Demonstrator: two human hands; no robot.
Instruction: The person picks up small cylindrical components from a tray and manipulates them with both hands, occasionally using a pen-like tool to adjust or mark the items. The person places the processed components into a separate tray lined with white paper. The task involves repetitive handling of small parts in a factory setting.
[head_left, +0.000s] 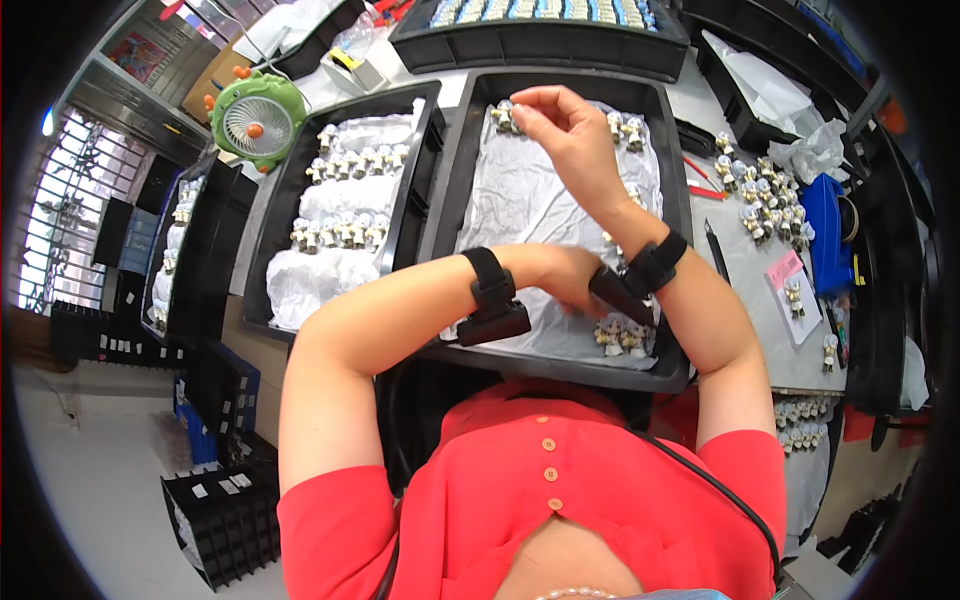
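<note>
A black tray lined with white tissue paper lies in front of me. Over its far left part my right hand has its fingers curled in a pinch at a small figurine with a pale head. My left hand is bent across the tray beneath my right wrist, and motion smears its fingers. Nearest to it are figurines grouped at the tray's near right corner. More figurines line the tray's right side, partly covered by my right arm.
To the left, another black tray holds rows of figurines on tissue. A green fan stands beyond it. On the right lie a pile of figurines, a pen, a pink-and-white card and a blue tape dispenser. A filled tray sits at the back.
</note>
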